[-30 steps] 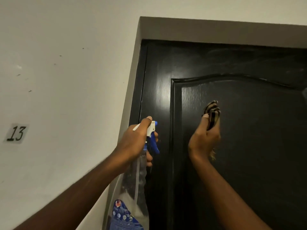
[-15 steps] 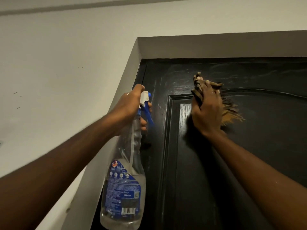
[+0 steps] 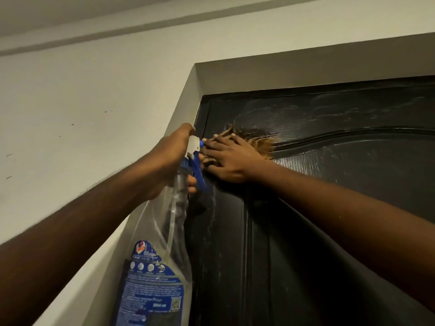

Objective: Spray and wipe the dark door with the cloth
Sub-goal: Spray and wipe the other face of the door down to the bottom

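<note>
The dark door (image 3: 329, 180) fills the right side, with wet streaks near its top. My right hand (image 3: 228, 156) lies flat with fingers spread, pressing a brown striped cloth (image 3: 261, 143) against the door's upper left corner. Most of the cloth is hidden under the hand. My left hand (image 3: 173, 158) grips the neck of a clear spray bottle (image 3: 162, 255) with a blue label and a blue-and-white trigger head (image 3: 195, 151), held just left of my right hand, close to the door's edge.
A grey door frame (image 3: 306, 64) runs over the door and down its left side. The pale wall (image 3: 82, 114) spreads to the left, and a ceiling moulding (image 3: 141, 22) crosses the top.
My right hand has slid the cloth left toward the door's upper left corner and now lies flatter. The view has tilted upward. My left hand has kept hold of the bottle.
</note>
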